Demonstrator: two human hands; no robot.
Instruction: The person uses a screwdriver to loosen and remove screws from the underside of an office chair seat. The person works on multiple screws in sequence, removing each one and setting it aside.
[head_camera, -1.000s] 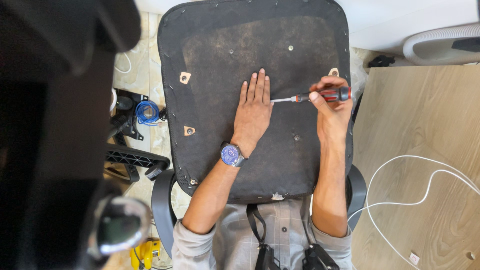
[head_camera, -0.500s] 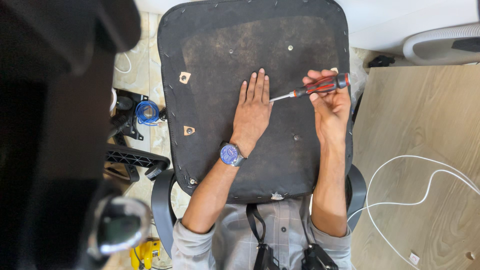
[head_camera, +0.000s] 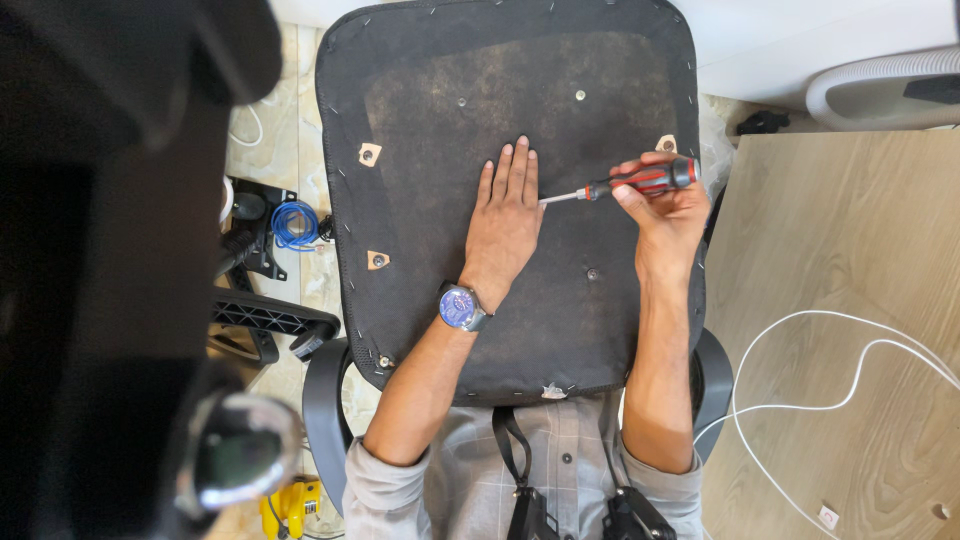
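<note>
The right hand (head_camera: 662, 215) has its grip closed around the red-and-black handle of a screwdriver (head_camera: 628, 183), fingers and thumb wrapped about the handle's middle. The tool lies nearly level, its butt towards the right edge of the seat base and its metal shaft running left, the tip ending right at the forefinger side of the left hand (head_camera: 505, 215). That left hand holds nothing: it lies flat, palm down, fingers straight and together, pressed on the dark fabric near the middle of the upturned chair seat base (head_camera: 420, 110). A wristwatch (head_camera: 457, 307) with a blue dial sits on the left wrist.

The seat base carries both hands and rests across the person's lap, its near edge just over a grey checked shirt (head_camera: 470, 480). Small metal studs show in the fabric, one towards the far edge (head_camera: 580, 96) and one just below the right hand. Tan patches with bolts sit along its left edge (head_camera: 370, 155), and another lies at the right edge beside the screwdriver's butt.

Left of the seat, on the tiled floor, lies a blue coiled cable (head_camera: 291, 222) among black chair parts. To the right is a pale wooden board (head_camera: 850, 250) with a white cable (head_camera: 850, 360) looping over it.
</note>
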